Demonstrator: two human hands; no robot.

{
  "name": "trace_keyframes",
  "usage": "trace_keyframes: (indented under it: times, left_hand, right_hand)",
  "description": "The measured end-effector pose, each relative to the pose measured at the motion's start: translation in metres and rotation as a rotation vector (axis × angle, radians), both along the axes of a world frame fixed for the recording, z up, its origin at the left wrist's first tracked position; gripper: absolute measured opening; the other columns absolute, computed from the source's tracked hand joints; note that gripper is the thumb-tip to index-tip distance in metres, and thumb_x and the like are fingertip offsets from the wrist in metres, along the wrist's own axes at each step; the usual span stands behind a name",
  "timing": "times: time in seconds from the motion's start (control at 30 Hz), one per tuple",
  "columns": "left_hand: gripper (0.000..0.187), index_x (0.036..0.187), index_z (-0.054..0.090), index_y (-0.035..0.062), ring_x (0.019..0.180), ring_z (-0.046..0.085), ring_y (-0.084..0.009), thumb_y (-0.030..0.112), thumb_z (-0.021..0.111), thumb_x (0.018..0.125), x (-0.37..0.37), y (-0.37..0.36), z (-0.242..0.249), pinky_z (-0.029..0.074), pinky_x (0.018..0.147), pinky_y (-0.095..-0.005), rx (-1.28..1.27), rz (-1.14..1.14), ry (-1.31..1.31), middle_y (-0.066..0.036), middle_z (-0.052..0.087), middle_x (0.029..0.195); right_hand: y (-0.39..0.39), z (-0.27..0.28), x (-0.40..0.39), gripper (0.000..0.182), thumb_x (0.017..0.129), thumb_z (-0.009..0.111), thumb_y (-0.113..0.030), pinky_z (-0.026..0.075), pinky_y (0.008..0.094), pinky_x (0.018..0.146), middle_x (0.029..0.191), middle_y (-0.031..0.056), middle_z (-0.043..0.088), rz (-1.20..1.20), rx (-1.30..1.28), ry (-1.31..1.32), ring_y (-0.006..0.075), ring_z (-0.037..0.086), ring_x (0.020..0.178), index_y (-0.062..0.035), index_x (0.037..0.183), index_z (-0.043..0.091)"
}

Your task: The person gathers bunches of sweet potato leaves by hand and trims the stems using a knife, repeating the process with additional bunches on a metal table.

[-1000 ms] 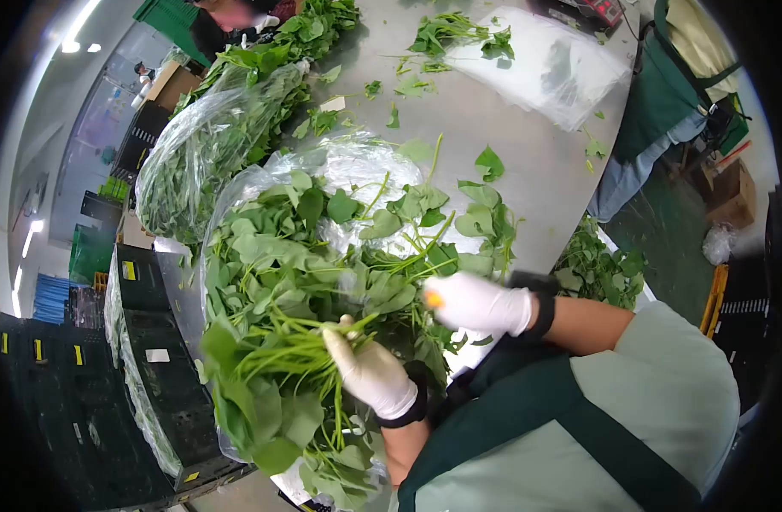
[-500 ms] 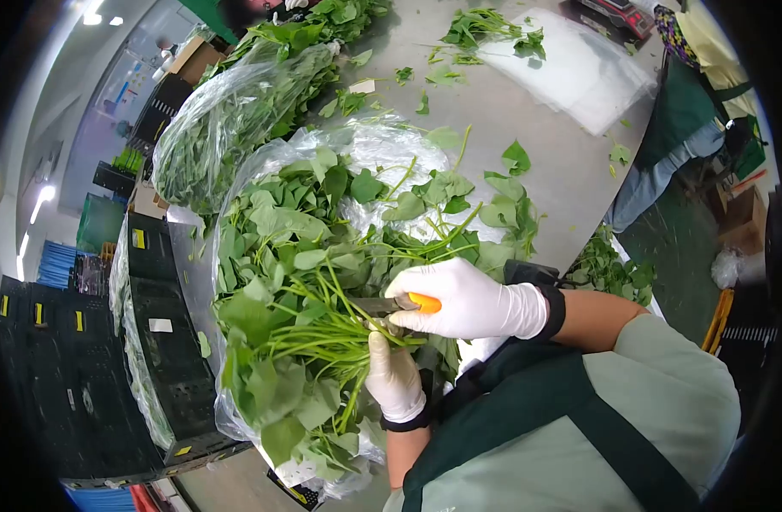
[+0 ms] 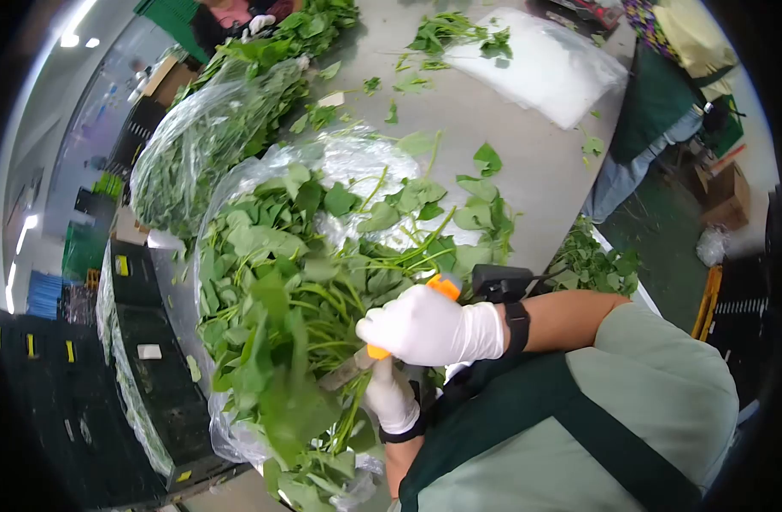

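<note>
My right hand [image 3: 425, 328], in a white glove, is wrapped round the orange handle of a knife [image 3: 350, 370]. The blade points down and left across the green stems, close above my left hand [image 3: 391, 399]. That hand, also gloved, is closed on a bunch of leafy greens [image 3: 293, 388]; its fingers are partly hidden by my right hand and the leaves. Some leaves of the bunch are smeared by motion. Beyond both hands a heap of the same greens [image 3: 254, 230] lies on an opened clear plastic bag [image 3: 365, 158].
On the metal table [image 3: 545, 179], a full bag of greens [image 3: 212, 136] stands at the back left. A stack of clear plastic sheets [image 3: 545, 72] lies farther back. Black crates [image 3: 148, 341] stand at left. Another person's gloved hand [image 3: 259, 24] shows at the far end.
My right hand has moved down and left, and the knife now angles downward over the stems. The bunch has shifted, its cut ends now covered by my right hand. The view has shifted slightly.
</note>
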State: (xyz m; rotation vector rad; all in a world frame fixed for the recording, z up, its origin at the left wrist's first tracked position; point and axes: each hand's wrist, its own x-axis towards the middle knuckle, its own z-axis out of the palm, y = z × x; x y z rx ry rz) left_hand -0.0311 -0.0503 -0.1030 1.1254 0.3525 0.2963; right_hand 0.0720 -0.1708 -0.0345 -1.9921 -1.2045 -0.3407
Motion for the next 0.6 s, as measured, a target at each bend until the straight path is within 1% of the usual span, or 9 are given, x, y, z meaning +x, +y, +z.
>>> trace_keyframes:
  times: [0.13, 0.2, 0.23, 0.3, 0.33, 0.37, 0.43, 0.5, 0.6]
  left_hand:
    - [0.034, 0.121, 0.053, -0.0053, 0.101, 0.055, -0.0158, 0.015, 0.051, 0.094, 0.001, -0.023, 0.02, 0.037, 0.093, -0.0311, -0.043, 0.052, 0.199, -0.007, 0.059, 0.111]
    - [0.034, 0.123, 0.054, -0.0025, 0.096, 0.056, -0.0141, 0.017, 0.05, 0.095, -0.007, -0.019, -0.003, 0.043, 0.084, -0.0275, 0.152, 0.122, 0.259, -0.007, 0.06, 0.107]
    - [0.031, 0.119, 0.057, -0.0006, 0.088, 0.057, -0.0134, 0.019, 0.05, 0.096, 0.003, -0.001, -0.014, 0.046, 0.068, -0.0244, 0.044, 0.06, 0.062, -0.007, 0.061, 0.1]
    - [0.027, 0.11, 0.059, -0.0001, 0.084, 0.055, -0.0127, 0.022, 0.053, 0.095, 0.014, -0.006, 0.019, 0.046, 0.066, -0.0233, 0.034, 0.287, 0.188, -0.006, 0.061, 0.096]
    - [0.025, 0.105, 0.058, -0.0014, 0.084, 0.053, -0.0133, 0.021, 0.057, 0.093, 0.015, 0.01, 0.032, 0.044, 0.078, -0.0255, 0.023, 0.243, 0.272, -0.007, 0.059, 0.096]
    - [0.025, 0.106, 0.057, -0.0028, 0.085, 0.052, -0.0148, 0.018, 0.058, 0.092, 0.022, 0.01, 0.042, 0.042, 0.087, -0.0282, -0.168, 0.23, 0.006, -0.008, 0.059, 0.096]
    - [0.022, 0.107, 0.055, -0.0044, 0.085, 0.052, -0.0166, 0.014, 0.055, 0.094, 0.027, 0.018, 0.037, 0.044, 0.085, -0.0294, -0.367, 0.198, -0.225, -0.01, 0.059, 0.096]
    - [0.022, 0.108, 0.054, -0.0054, 0.087, 0.052, -0.0169, 0.012, 0.054, 0.094, 0.026, 0.017, 0.036, 0.044, 0.085, -0.0296, -0.45, 0.189, -0.254, -0.01, 0.059, 0.097]
    - [0.021, 0.108, 0.054, -0.0054, 0.086, 0.053, -0.0174, 0.009, 0.055, 0.093, 0.023, 0.014, 0.035, 0.045, 0.084, -0.0302, -0.488, 0.171, -0.22, -0.01, 0.058, 0.096]
  right_hand:
    - [-0.018, -0.004, 0.004, 0.018, 0.076, 0.064, -0.019, 0.047, 0.0413, 0.051, 0.061, 0.0119, 0.056, 0.063, 0.096, 0.372, 0.0345, 0.059, 0.058, -0.008, 0.081, 0.051]
    - [-0.028, -0.01, -0.002, 0.018, 0.078, 0.064, -0.021, 0.046, 0.0412, 0.051, 0.062, 0.0123, 0.056, 0.168, 0.12, 0.406, 0.0347, 0.059, 0.058, -0.008, 0.081, 0.052]
    - [-0.034, -0.013, -0.007, 0.019, 0.079, 0.064, -0.022, 0.046, 0.0412, 0.051, 0.062, 0.0126, 0.056, 0.29, 0.148, 0.438, 0.0349, 0.06, 0.059, -0.008, 0.082, 0.052]
    - [-0.051, -0.015, -0.016, 0.018, 0.084, 0.062, -0.025, 0.046, 0.0399, 0.052, 0.064, 0.0135, 0.057, 0.346, 0.042, 0.494, 0.0337, 0.06, 0.058, -0.0084, 0.083, 0.054]
    - [-0.06, -0.018, -0.008, 0.015, 0.082, 0.061, -0.022, 0.047, 0.0395, 0.053, 0.067, 0.0133, 0.059, 0.317, 0.039, 0.537, 0.0324, 0.061, 0.06, -0.009, 0.085, 0.055]
    - [-0.07, -0.019, 0.007, 0.013, 0.081, 0.061, -0.02, 0.048, 0.039, 0.054, 0.069, 0.0131, 0.06, 0.29, 0.035, 0.582, 0.031, 0.062, 0.062, -0.0095, 0.088, 0.056]
    - [-0.081, -0.044, 0.047, 0.016, 0.08, 0.061, -0.015, 0.051, 0.0357, 0.061, 0.089, 0.0082, 0.063, -0.11, -0.178, 0.339, 0.0276, 0.063, 0.073, -0.0116, 0.095, 0.06]
    - [-0.089, -0.066, 0.082, 0.018, 0.079, 0.057, -0.016, 0.05, 0.0393, 0.063, 0.08, 0.0105, 0.061, -0.403, -0.27, 0.132, 0.0287, 0.064, 0.076, -0.0109, 0.096, 0.06]
    - [-0.089, -0.087, 0.105, 0.017, 0.078, 0.057, -0.015, 0.05, 0.04, 0.063, 0.08, 0.0098, 0.06, -0.348, -0.372, 0.21, 0.0312, 0.063, 0.075, -0.0106, 0.094, 0.06]
